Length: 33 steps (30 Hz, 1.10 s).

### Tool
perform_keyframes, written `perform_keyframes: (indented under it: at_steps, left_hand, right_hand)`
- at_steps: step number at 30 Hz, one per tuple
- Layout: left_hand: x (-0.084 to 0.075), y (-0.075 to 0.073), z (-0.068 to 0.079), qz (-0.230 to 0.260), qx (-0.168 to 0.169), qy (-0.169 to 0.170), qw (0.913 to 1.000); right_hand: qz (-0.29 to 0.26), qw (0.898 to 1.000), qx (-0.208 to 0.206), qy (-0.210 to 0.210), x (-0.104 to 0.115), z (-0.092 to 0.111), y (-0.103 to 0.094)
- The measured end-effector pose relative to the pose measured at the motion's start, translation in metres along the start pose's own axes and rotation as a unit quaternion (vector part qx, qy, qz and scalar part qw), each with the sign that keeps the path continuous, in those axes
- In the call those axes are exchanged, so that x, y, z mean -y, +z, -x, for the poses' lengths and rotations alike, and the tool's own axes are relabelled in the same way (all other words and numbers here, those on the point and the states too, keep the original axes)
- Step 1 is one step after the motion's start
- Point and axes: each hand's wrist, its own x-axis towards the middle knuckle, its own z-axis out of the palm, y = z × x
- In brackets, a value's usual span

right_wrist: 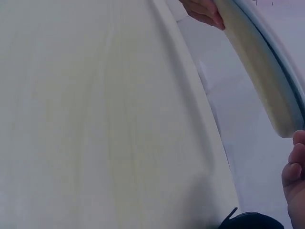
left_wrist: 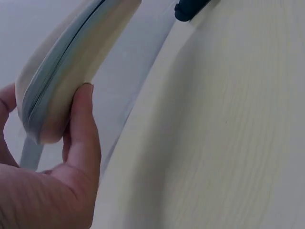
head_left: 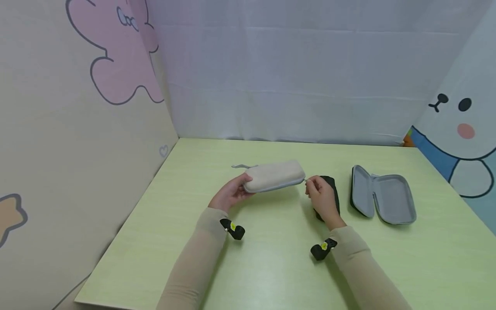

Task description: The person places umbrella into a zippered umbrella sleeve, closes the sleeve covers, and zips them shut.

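Observation:
A cream zippered case (head_left: pixel 275 172), rounded like a glasses or pencil case, is held above the table by my left hand (head_left: pixel 231 192), which grips its left end between thumb and fingers. A grey strap (head_left: pixel 241 166) sticks out at that end. At the opposite end, my right hand (head_left: pixel 322 197) pinches the small zipper pull (head_left: pixel 305 180). The grey-blue zipper band (left_wrist: pixel 55 64) along the case's edge shows in the left wrist view, and it looks closed there. In the right wrist view the fingertips (right_wrist: pixel 298 155) meet the case's end; the pull itself is hidden.
Partly behind my right hand lies a black case (head_left: pixel 334 189) on the pale green table (head_left: pixel 271 258). Further right stands another case (head_left: pixel 395 198), spread open with a grey lining and a dark outside. A white curtain (head_left: pixel 286 86) closes off the table's back edge.

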Motion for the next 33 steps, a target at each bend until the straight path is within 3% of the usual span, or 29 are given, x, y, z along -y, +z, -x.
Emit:
perform_keyframes:
  at_steps: [6,11,21,33]
  left_hand:
    - [0.002,-0.002,0.002,-0.072,0.045,-0.037,0.9957]
    - [0.005,0.000,0.000,-0.085,0.035,-0.032,0.9953]
    - [0.007,0.005,-0.001,-0.031,-0.033,-0.024,0.9987]
    - [0.007,0.009,-0.001,-0.008,-0.039,-0.015,0.9991]
  right_hand:
    - [-0.041,0.999,-0.010,0.029,-0.003,-0.001,-0.004]
    - [-0.044,0.998,-0.007,0.039,-0.006,0.000,-0.005]
    - [0.010,1.000,0.006,0.010,0.002,0.001,-0.002]
    - [0.026,1.000,0.006,-0.002,0.003,0.000,0.001]
